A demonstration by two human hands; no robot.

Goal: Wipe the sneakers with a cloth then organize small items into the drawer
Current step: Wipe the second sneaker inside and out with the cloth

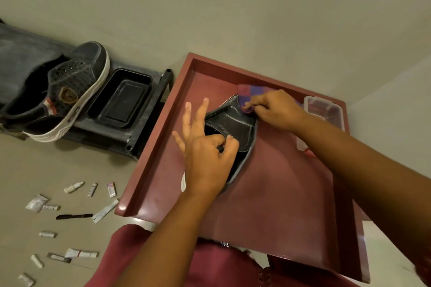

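A dark sneaker (235,123) lies inside the open reddish drawer (161,137). My left hand (207,147) pinches its rim between thumb and index finger, the other fingers spread straight. My right hand (272,109) grips a purple and red cloth (247,94) and presses it on the sneaker's far end. A second dark sneaker (70,91) with a white sole rests on a low black rack (112,140) at the left. Several small tubes, sachets and a black pen (74,216) lie scattered on the floor at lower left.
A black plastic tray (121,98) sits on the rack beside the second sneaker. A clear plastic box (324,109) stands in the drawer's far right corner. Dark folded fabric (21,53) lies behind the rack. My maroon-clad legs (210,263) are below the drawer.
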